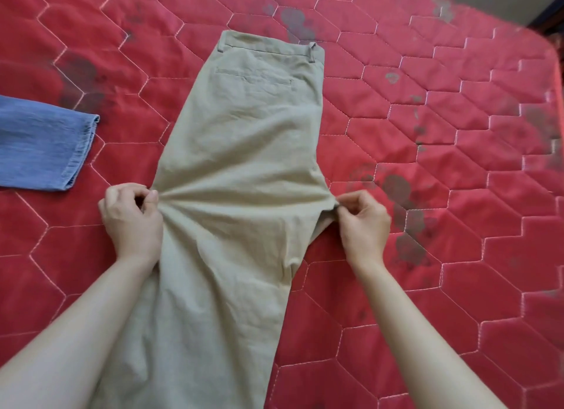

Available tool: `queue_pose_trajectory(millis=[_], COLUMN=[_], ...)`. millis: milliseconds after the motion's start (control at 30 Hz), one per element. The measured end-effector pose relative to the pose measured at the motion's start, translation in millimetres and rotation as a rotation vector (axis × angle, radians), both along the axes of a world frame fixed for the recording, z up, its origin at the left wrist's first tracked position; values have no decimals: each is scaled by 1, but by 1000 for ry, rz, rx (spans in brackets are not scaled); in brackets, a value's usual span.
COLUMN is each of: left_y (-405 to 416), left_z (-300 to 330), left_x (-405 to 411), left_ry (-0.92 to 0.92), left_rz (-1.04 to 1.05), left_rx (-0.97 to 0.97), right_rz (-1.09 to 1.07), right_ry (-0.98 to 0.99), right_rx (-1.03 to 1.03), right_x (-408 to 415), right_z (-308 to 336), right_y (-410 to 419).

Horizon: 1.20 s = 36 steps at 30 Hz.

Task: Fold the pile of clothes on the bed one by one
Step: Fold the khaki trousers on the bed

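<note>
A pair of khaki trousers (241, 152) lies lengthwise on the red quilted mattress (427, 170), folded leg over leg, with the waistband far from me and the legs running toward me out of the frame's bottom. My left hand (131, 219) pinches the trousers' left edge at about mid-length, bunching the cloth into radiating creases. My right hand (363, 222) pinches the right edge near the crotch point. The cloth is stretched between both hands.
A blue denim garment (42, 146) lies on the mattress at the far left, its hem pointing right. The mattress has dark stains in several spots. Its far right corner and a strip of floor show at the upper right.
</note>
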<state>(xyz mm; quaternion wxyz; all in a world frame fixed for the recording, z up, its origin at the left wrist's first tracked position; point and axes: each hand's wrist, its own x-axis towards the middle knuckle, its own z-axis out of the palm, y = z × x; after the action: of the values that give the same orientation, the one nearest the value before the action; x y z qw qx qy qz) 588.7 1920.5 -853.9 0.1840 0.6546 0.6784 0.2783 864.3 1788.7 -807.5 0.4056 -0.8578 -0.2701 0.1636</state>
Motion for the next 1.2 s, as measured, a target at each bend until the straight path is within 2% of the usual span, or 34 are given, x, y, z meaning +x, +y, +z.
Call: queue_pose_trajectory(millis=[100,233,400,467,533,600,800,867,1000,1200], left_y=[2,7,2,0,1,2,-12,-20,-34,-36], left_z=[5,14,18,18,19,21,29,33,38,42], left_x=[-2,-9,-10,-9,-8,-7,-10,-11,-18,-25], left_ry=[13,43,44,40,30,27,43,54,93,36], left_rz=[-34,-117,-127,-104,-57,-46,-64,-36,-7,-40], left_rx=[-9,-65,-85,-91,-110,-118,-176,-217,-302,-300], right_rz=[-48,-23,222,153,-60,-129,190,238,146,113], right_ry=[61,30,-440,-371,-207,-170,27,34,-35,-111], right_rx=[-25,-26,-88,-80,-64,-113,-140,-152,-219,-184], right_x=[-5,-8,-16,-1,25,50,16,-3,-18,-17], right_z=[-9,-10,-8,-10,-10,-5,1,-5,-12,-9], right_y=[-4,-5,-8,-14,-26,-42,-52,-41,-19,-11])
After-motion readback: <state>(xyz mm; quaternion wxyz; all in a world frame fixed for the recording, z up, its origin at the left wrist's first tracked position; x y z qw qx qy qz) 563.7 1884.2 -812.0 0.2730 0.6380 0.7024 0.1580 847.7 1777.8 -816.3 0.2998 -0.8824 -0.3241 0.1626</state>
